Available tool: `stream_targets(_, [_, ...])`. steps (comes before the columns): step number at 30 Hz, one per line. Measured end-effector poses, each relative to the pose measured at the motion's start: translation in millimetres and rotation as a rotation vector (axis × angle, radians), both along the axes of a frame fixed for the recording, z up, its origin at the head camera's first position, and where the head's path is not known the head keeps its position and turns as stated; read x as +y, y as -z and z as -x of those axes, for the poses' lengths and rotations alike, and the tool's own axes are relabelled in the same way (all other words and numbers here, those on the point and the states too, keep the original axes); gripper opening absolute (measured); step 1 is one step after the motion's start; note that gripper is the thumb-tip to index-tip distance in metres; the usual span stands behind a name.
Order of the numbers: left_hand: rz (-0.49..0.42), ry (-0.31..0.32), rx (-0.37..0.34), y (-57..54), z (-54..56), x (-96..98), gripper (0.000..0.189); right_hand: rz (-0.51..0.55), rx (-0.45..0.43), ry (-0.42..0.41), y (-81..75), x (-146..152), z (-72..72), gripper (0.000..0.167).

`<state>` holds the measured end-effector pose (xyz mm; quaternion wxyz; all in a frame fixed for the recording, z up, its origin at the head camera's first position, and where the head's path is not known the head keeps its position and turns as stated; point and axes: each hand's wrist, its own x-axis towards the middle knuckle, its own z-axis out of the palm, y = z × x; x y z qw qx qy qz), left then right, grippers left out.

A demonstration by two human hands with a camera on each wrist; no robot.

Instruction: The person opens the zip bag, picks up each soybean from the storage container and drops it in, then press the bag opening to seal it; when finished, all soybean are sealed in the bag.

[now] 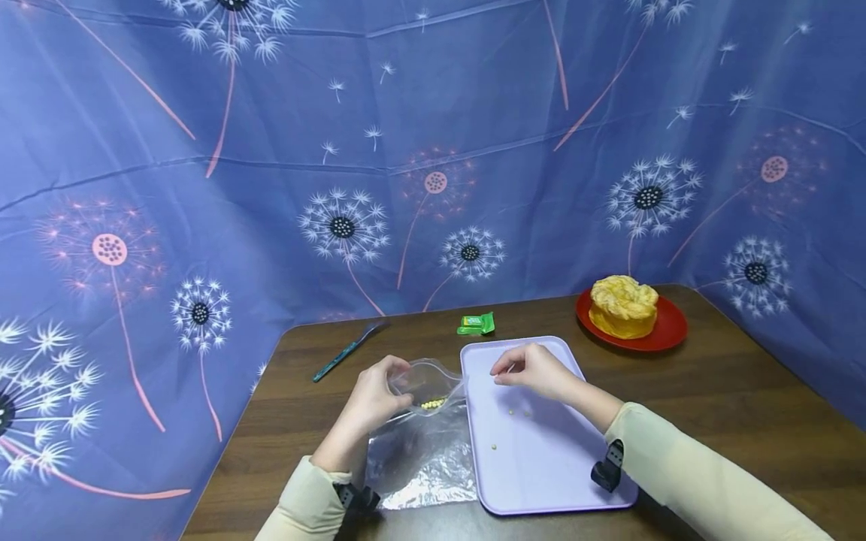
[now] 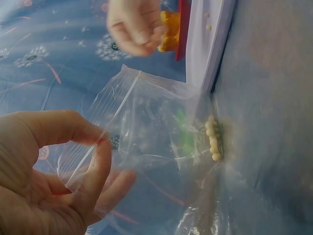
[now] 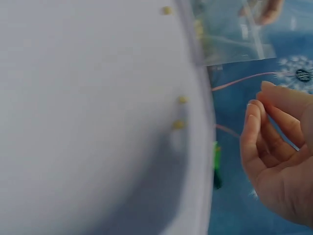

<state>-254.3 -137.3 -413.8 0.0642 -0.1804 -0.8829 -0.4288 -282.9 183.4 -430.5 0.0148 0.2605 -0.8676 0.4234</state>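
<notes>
My left hand (image 1: 372, 394) pinches the rim of a clear zip bag (image 2: 156, 117) between thumb and finger, its mouth partly spread. Several soybeans (image 2: 212, 137) lie at the bottom of the bag. Over the far part of a lilac tray (image 1: 555, 466) hovers my right hand (image 1: 541, 370), thumb and fingertips brought together; whether something tiny sits between them is hidden. Below that hand, a few loose soybeans (image 1: 494, 447) are scattered on the tray's surface. The bag stands just left of the tray.
A shiny silvery sheet (image 1: 426, 466) lies under the bag, left of the tray. A fork (image 1: 346, 352) and a green packet (image 1: 476, 324) lie toward the table's back edge. At the back right, a red plate (image 1: 670, 324) bears a yellow cake (image 1: 622, 306).
</notes>
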Motion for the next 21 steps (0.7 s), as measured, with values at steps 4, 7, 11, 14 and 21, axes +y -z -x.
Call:
stream_targets(4, [0.007,-0.004,-0.007,0.3,-0.3,1.5,0.045,-0.047,-0.029,-0.067,16.5,11,-6.3,0.008])
stream_targets(7, [0.011,-0.003,-0.014,0.7,-0.2,2.4,0.045,-0.070,-0.057,-0.085,24.8,15,-10.4,0.006])
stream_targets(11, [0.012,-0.001,-0.017,1.4,0.3,2.0,0.045,-0.094,-0.055,-0.099,30.8,16,-12.4,0.010])
stream_targets(14, [0.012,0.003,-0.014,1.4,0.5,1.6,0.045,-0.105,-0.038,-0.105,33.4,16,-12.5,0.014])
stream_targets(21, [0.010,0.010,-0.010,1.6,0.0,0.3,0.045,-0.124,-0.004,-0.096,35.2,12,-12.4,0.016])
